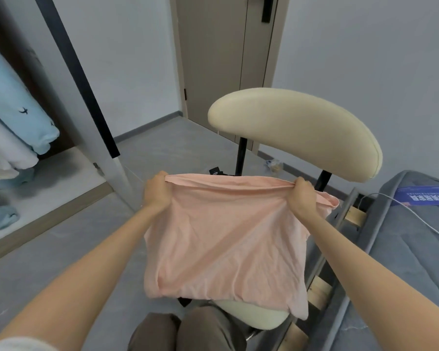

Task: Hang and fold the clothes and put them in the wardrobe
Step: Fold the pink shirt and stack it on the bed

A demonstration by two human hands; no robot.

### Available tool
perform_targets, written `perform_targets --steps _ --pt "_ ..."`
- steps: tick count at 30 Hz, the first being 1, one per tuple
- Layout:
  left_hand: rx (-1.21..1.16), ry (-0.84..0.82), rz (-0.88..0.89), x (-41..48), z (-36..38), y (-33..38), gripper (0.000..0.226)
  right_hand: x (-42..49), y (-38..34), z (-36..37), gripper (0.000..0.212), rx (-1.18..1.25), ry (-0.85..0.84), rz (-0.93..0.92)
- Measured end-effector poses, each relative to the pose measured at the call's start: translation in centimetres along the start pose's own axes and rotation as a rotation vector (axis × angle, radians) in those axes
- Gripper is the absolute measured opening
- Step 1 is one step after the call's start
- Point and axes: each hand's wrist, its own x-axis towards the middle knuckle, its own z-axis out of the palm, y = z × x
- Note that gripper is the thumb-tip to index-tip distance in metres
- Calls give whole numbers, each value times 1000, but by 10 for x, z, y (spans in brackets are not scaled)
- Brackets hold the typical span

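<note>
A wardrobe (pixel 23 138) stands open at left, with pale blue clothes (pixel 13 97) hanging inside. A cream chair (pixel 294 130) faces the person. In front of it hangs a pink shirt (pixel 223 239), its top edge pinched by the left hand (pixel 157 191) and right hand (pixel 303 196).

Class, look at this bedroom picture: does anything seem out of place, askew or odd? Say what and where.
A crumpled scrap lies on the floor by the wall behind the chair. The grey mattress leaves wooden slats bare along its edge, so it looks shifted. The pink garment in the left hand and right hand looks fine.
</note>
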Motion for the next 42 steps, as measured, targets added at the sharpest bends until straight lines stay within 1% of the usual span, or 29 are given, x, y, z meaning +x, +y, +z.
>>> perform_targets --steps 2,4,6,8,10,12,15,18,21,23,24,27,29,31,34,36,38,40,42 --pt "-71 -54 -14 13 17 -8 33 11 4 13 21 -2 -38 18" --pt "-111 -143 16 20 33 -16 35 19 5 27 21 -6 -99 52" --pt "-122 -208 81 22 45 -24 40 22 6 37 28 -12 -168 78" --pt "-128 -236 137 20 53 -31 47 20 7 44 40 25 -226 71" --pt "-111 -236 190 15 58 -35 52 15 7 48 51 86 -237 29" --pt "-114 -207 225 8 58 -37 55 8 6 48 56 109 -221 -21" --pt "-143 -178 264 -8 51 -40 59 -9 5 46 53 76 -214 -109" --pt "-195 -108 245 -32 42 -52 58 -40 2 47 43 82 -250 -191" --pt "-267 -48 123 -64 38 -76 57 -86 2 56 37 92 -348 -288" --pt "-278 -55 -52 -83 36 -95 53 -116 5 63 35 73 -410 -372" --pt "-280 -91 -160 -92 36 -104 54 -129 7 67 33 52 -444 -402" --pt "-369 -295 -469 -114 37 -124 63 -158 13 77 26 -18 -582 -461" --pt "-439 -390 -612 -127 39 -132 63 -170 15 84 29 -78 -670 -500" --pt "-463 -420 -699 -138 43 -139 56 -177 18 93 37 -196 -700 -570" --pt "-565 -435 -802 -148 51 -150 45 -181 19 105 45 -379 -628 -689" --pt "-628 -382 -825 -151 55 -155 34 -181 18 111 40 -432 -566 -736" --pt "-623 -291 -803 -151 56 -159 21 -181 18 116 29 -463 -516 -775" --pt "-585 -221 -761 -149 54 -162 20 -181 19 119 23 -476 -490 -804" --pt "-563 -170 -709 -147 50 -166 20 -181 20 120 21 -461 -493 -821"
